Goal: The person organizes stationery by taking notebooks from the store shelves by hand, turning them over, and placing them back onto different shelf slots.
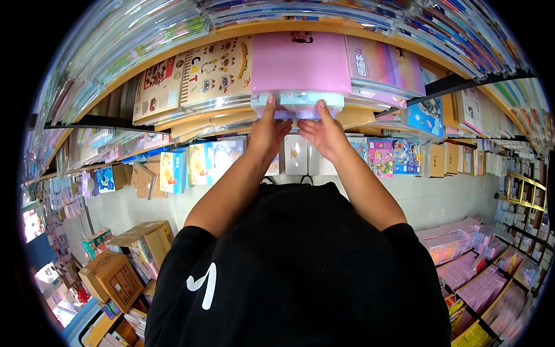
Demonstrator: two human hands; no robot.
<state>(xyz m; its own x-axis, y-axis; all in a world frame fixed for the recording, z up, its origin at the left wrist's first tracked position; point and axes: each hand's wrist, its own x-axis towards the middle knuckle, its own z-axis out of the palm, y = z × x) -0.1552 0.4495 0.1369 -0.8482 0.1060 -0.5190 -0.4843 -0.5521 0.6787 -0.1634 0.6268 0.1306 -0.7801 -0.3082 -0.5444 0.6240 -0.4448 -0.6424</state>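
Observation:
A stack of notebooks with a pink top cover (300,65) lies on the shelf in front of me. Light blue and purple edges show along its near side, with clear plastic around them. My left hand (269,132) grips the stack's near left part, thumb up against the edge and fingers curled beneath. On the near right, my right hand (325,132) holds it the same way. Tan notebooks with cartoon cats (218,72) lie to the left of the stack. Purple and rainbow-coloured notebooks (381,66) lie to its right. The fingertips under the stack are partly hidden.
Packed plastic-wrapped items (144,43) fill the shelf above. Below stand several upright books (202,162) along the floor (231,199). Cardboard boxes (118,277) are behind me on the left, and racks of pink goods (462,272) on the right. A yellow ladder (523,191) stands far right.

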